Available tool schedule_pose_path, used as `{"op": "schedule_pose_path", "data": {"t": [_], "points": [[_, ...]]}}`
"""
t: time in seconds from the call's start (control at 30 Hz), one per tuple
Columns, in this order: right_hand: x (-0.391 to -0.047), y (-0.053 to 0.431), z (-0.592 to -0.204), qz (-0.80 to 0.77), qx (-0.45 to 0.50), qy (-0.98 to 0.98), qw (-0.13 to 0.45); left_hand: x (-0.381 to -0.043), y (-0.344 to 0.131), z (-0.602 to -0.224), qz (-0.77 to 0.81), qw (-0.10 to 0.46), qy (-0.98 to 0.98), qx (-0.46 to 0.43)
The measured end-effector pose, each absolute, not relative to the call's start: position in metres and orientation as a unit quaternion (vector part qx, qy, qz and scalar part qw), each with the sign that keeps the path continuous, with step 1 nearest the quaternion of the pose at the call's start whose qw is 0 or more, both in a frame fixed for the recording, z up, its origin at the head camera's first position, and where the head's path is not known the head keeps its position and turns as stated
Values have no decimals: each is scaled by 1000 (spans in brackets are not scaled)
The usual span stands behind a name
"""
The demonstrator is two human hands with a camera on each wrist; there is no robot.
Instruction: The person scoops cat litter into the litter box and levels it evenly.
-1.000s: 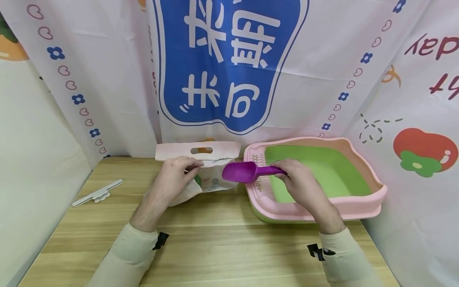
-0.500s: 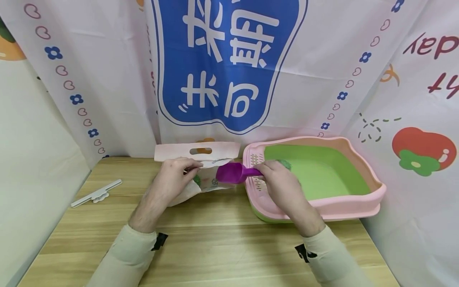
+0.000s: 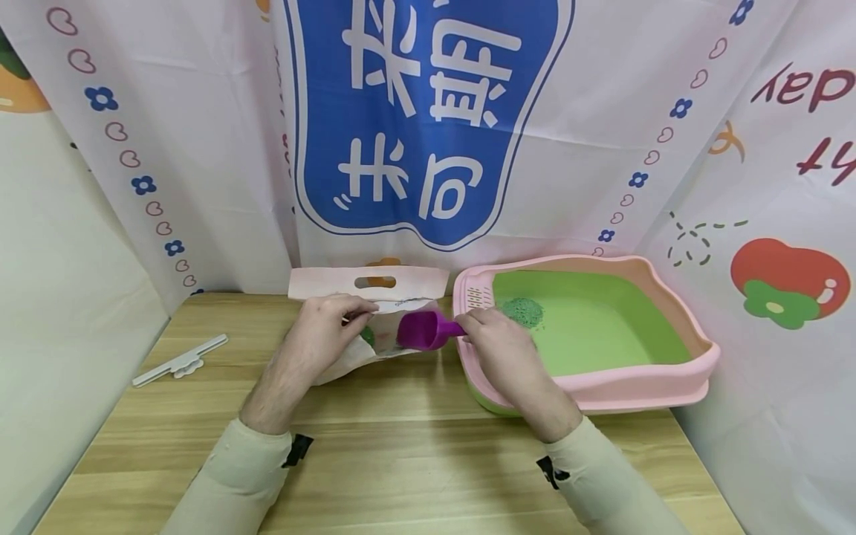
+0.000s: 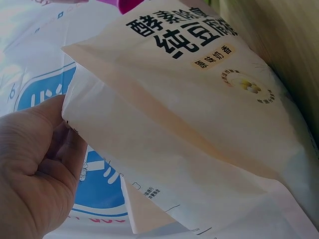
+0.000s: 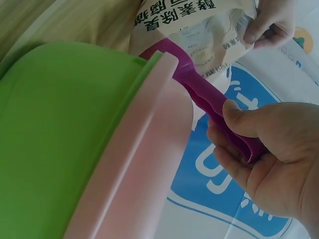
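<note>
Purple is the scoop which my right hand holds by its handle; the fingers are closed around it, and in the right wrist view the thumb lies along the top. Its bowl is at the mouth of the paper bag, turned towards the left, but I cannot tell if it touches the paper. With my left hand I pinch the upper edge of the bag between thumb and fingers, so the mouth is spread and faces towards the right. Behind it, the top flap, with a long hole for carrying, stands up near the white cloth. Black characters are printed on the side of the bag, as the left wrist view shows well. Just beside the bag, on my right, stands the tray, with a pink rim and a green floor. My right hand is over its left rim, and it hides some of the slotted part there. Green grains lie on the floor of the tray in one small heap, near this slotted part, with a few scattered around. On the left of the wooden table lies a white clip, well apart from the bag. The cloth behind carries a big blue patch with white characters.
</note>
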State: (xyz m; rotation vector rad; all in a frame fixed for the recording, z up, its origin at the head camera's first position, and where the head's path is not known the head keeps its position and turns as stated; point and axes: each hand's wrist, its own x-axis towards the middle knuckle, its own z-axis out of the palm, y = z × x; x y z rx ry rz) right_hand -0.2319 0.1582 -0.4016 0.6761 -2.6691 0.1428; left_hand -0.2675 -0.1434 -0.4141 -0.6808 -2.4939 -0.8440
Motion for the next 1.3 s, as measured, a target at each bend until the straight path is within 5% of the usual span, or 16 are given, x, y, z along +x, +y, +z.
{"op": "schedule_pose_path", "data": {"t": [0.93,1.3], "points": [[-254,111,-401,17,252,-962,106,-268,-145,-415,-302,209,-897,-246],[-262,90,-405,-23,262,-958,117,-270,-147,-415,-305,214,-894,-249]]}}
